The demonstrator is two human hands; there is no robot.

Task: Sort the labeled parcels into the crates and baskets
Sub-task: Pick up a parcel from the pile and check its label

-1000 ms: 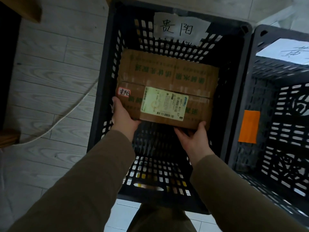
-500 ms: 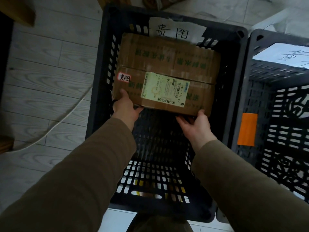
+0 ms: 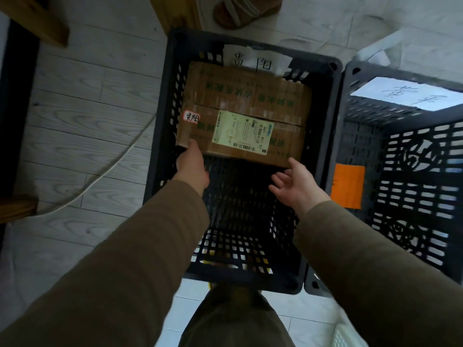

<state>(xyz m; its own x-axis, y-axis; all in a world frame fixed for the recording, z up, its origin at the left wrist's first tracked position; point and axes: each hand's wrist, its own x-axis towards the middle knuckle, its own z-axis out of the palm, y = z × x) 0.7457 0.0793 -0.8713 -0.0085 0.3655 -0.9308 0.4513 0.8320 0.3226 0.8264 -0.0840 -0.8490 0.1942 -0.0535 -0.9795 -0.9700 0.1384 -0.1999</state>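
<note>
One hand has let go: the right hand [image 3: 298,184] hangs just off the cardboard parcel [image 3: 245,96], fingers loose and spread, while the left hand [image 3: 191,164] still pinches its near corner. Flat and brown, it lies at the far end of the slotted black plastic crate [image 3: 162,121]; its label [image 3: 242,132] reads "661-B11 57".

The left hand [image 3: 191,164] hides its fingers under the cardboard parcel's [image 3: 250,101] near left corner, so its grip cannot be judged. The parcel's far edge covers part of the paper tag [image 3: 260,61] on the black crate's [image 3: 162,121] far wall. The shipping label's [image 3: 241,132] fine print is unreadable. The picture's edges cut off the second crate [image 3: 400,171] and a sandal [image 3: 240,11].
</note>
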